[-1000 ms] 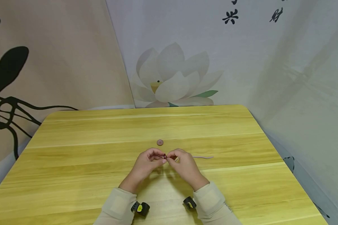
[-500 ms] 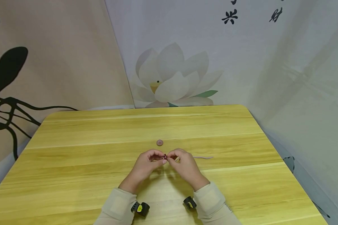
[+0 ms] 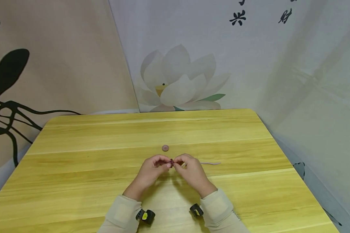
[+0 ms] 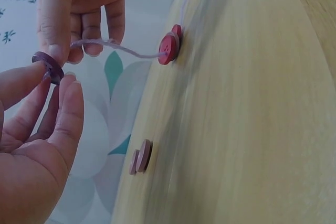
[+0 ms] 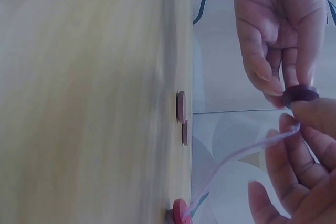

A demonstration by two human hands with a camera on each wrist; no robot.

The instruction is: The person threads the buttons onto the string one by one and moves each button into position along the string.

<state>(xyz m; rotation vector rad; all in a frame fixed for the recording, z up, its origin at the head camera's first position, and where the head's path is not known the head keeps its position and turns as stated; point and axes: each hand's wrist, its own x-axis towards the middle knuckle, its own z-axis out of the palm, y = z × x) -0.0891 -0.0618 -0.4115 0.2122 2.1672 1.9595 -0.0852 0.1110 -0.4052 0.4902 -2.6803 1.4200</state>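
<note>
In the head view my left hand [image 3: 153,167] and right hand [image 3: 191,170] meet at the fingertips over the table. Thumb and fingers of the left pinch a dark maroon button [image 4: 48,67] by its rim. A thin pale lilac string [image 4: 118,47] shows at the holes of this button, and my right hand pinches it close by, its thumb tip against the button. From there the string sags down to red buttons [image 4: 168,50] threaded together on the tabletop. Its tail [image 3: 211,163] lies to the right of the hands.
A mauve button [image 3: 165,148] lies beyond the hands; the right wrist view shows a smaller mauve one [image 5: 185,132] beside it. The wooden table [image 3: 75,181] reaches back to a wall hanging with a lotus print [image 3: 180,77].
At the fingertips the maroon button has tilted, and more of it shows between the hands. Both hands stay nearly in place; the mauve button has not moved.
</note>
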